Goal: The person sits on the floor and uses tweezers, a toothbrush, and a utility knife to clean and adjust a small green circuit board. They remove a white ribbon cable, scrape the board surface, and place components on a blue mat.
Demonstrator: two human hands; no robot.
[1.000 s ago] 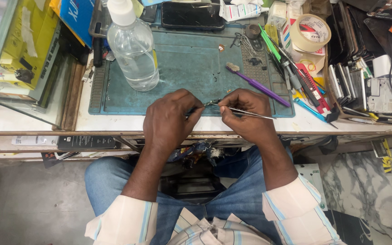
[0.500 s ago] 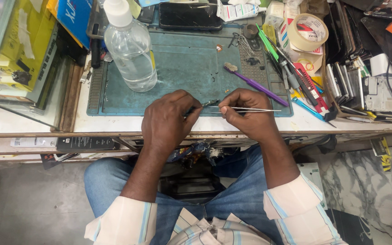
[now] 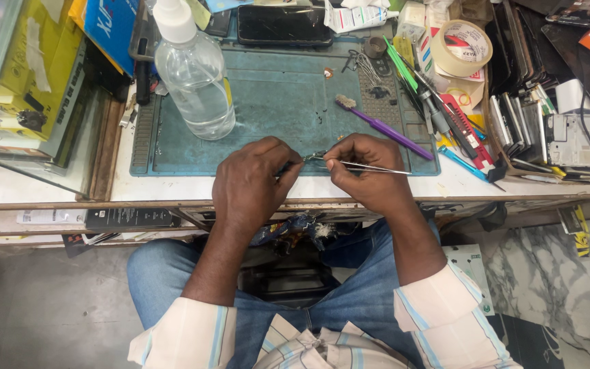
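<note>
My left hand [image 3: 250,181] is closed around a thin dark tool whose tip pokes out toward the right, over the front edge of a teal work mat [image 3: 274,102]. My right hand [image 3: 363,167] pinches metal tweezers [image 3: 370,166], their long end pointing right. The two tips meet on a tiny part [image 3: 314,156] between my hands; it is too small to make out.
A clear plastic bottle [image 3: 196,78] stands at the mat's left. A purple brush [image 3: 380,126] lies on its right side, a dark phone [image 3: 283,25] at the back. Tape roll [image 3: 464,48], pens, cutters and phone parts [image 3: 554,130] crowd the right. Yellow boxes [image 3: 25,75] sit left.
Both hands stay together at the mat's front edge, with only slight shifts of the fingers and the tweezers.
</note>
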